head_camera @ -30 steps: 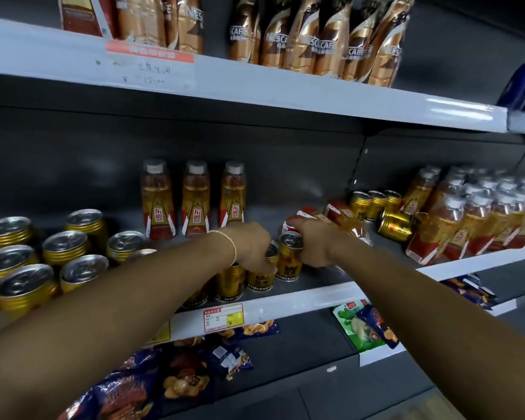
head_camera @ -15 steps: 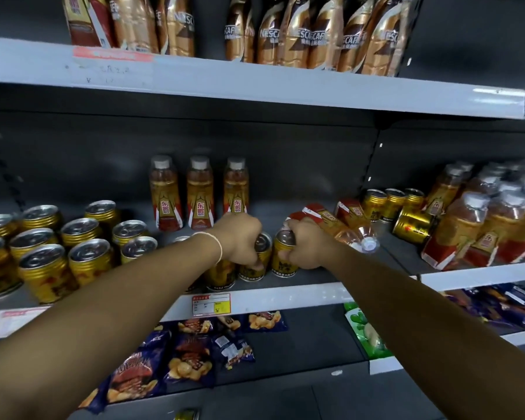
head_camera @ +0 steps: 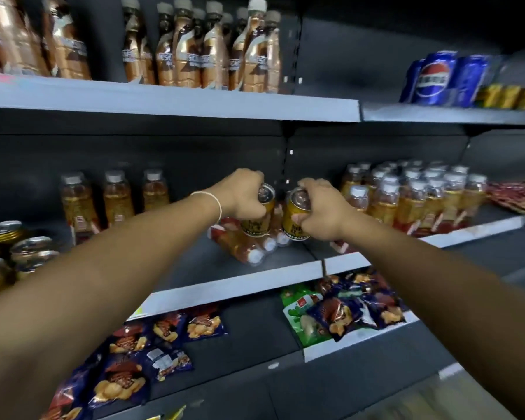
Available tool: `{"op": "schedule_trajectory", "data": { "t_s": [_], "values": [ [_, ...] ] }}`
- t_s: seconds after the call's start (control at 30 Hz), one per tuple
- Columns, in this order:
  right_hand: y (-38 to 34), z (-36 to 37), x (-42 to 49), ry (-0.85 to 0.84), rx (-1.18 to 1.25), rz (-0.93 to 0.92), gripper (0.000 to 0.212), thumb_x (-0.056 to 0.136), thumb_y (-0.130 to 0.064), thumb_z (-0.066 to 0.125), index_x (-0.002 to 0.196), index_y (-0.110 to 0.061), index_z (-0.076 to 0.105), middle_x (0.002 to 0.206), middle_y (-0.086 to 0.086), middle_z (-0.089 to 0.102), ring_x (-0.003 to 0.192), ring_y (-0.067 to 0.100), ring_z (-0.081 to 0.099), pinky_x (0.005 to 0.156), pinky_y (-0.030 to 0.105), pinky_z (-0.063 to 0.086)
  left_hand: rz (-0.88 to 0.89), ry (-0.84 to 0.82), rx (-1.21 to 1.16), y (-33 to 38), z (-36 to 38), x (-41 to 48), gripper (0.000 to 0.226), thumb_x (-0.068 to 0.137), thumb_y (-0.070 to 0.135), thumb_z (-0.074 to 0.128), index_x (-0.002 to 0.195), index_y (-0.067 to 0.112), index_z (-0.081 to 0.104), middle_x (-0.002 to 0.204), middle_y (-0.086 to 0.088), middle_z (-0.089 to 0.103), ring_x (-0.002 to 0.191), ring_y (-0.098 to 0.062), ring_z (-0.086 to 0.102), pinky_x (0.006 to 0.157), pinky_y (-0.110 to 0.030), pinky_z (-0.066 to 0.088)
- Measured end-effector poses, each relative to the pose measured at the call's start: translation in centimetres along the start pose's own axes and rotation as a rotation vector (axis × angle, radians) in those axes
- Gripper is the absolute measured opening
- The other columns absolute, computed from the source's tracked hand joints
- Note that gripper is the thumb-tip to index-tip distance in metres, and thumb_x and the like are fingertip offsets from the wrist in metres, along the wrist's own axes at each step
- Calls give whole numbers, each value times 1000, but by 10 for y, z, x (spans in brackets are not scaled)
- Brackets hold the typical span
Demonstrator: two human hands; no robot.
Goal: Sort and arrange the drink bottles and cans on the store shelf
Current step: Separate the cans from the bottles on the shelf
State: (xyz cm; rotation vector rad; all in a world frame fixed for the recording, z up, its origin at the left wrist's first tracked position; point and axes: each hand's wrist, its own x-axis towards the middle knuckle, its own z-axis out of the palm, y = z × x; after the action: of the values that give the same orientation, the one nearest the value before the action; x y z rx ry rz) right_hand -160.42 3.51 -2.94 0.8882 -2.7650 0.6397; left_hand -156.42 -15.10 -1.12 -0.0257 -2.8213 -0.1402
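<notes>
Gold can (head_camera: 256, 222) in left hand (head_camera: 242, 193), second can (head_camera: 294, 219) in right hand (head_camera: 325, 211), arms (head_camera: 128, 268) outstretched.

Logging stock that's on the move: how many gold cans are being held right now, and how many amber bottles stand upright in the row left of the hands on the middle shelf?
Held gold cans, one in the left hand, one in the right hand: 2
Upright amber bottles in that row: 3
Total: 5
</notes>
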Motion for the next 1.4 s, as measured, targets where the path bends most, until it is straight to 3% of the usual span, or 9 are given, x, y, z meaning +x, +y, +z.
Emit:
{"op": "schedule_trajectory", "data": {
  "t_s": [0.13, 0.27, 0.47, 0.57, 0.73, 0.87, 1.03, 1.23, 1.4],
  "values": [
    [63, -35, -46, 16, -40, 81, 68, 91, -27, 65, 149, -28, 30, 146, 13, 33, 129, 34, 46, 97, 29, 42, 115, -62, -51, 81, 25, 25, 26, 67, 21, 63, 91, 10, 60, 87, -8, 62, 79, -27, 59, 70, -37, 55],
    [121, -68, -90, 37, -81, 215, 69, 91, -25, 64, 151, -28, 30, 145, 15, 39, 129, 33, 46, 103, 31, 40, 231, -135, -85, 165, 44, 48, 20, 69, 17, 60, 86, 8, 61, 83, -9, 63, 75, -25, 60, 65, -36, 56],
    [196, -107, -145, 86, -125, 426, 68, 87, -20, 63, 148, -24, 35, 136, 14, 37, 118, 34, 50, 104, 33, 43, 398, -199, -112, 272, 74, 83, 20, 76, 20, 67, 85, 5, 58, 79, -9, 56, 68, -22, 52, 51, -29, 40],
    [235, -118, -167, 110, -125, 532, 67, 87, -21, 62, 148, -26, 34, 137, 13, 35, 120, 36, 50, 104, 37, 44, 467, -240, -139, 318, 96, 104, 31, 74, 29, 74, 76, 10, 49, 75, -6, 51, 62, -17, 46, 46, -28, 33],
    [295, -128, -184, 136, -143, 643, 67, 85, -21, 61, 147, -27, 35, 135, 13, 38, 115, 35, 54, 98, 35, 48, 518, -293, -211, 375, 138, 140, 38, 68, 34, 79, 88, 10, 57, 83, -4, 58, 70, -16, 56, 48, -29, 43],
    [353, -138, -181, 119, -173, 708, 68, 84, -20, 61, 147, -27, 35, 134, 14, 39, 117, 35, 52, 98, 38, 48, 559, -289, -228, 422, 171, 180, 38, 67, 34, 77, 89, 14, 55, 87, -6, 58, 73, -18, 57, 60, -34, 54],
    [429, -158, -145, 130, -199, 744, 68, 83, -20, 59, 147, -27, 36, 135, 13, 39, 116, 35, 54, 91, 28, 44, 592, -295, -273, 468, 202, 248, 30, 70, 29, 74, 80, 14, 51, 87, -6, 56, 69, -17, 53, 48, -26, 38],
    [506, -187, -88, 150, -220, 741, 68, 83, -22, 62, 146, -25, 37, 135, 14, 40, 115, 35, 55, 98, 36, 49, 595, -268, -246, 510, 228, 341, 29, 70, 30, 71, 86, 17, 51, 90, -4, 56, 71, -18, 57, 55, -28, 49],
    [564, -200, -54, 167, -214, 717, 68, 83, -22, 64, 146, -26, 38, 134, 13, 40, 114, 34, 54, 94, 32, 48, 583, -207, -220, 531, 247, 398, 31, 66, 33, 72, 85, 20, 51, 85, -1, 55, 68, -15, 54, 48, -25, 43]
  ]
}}
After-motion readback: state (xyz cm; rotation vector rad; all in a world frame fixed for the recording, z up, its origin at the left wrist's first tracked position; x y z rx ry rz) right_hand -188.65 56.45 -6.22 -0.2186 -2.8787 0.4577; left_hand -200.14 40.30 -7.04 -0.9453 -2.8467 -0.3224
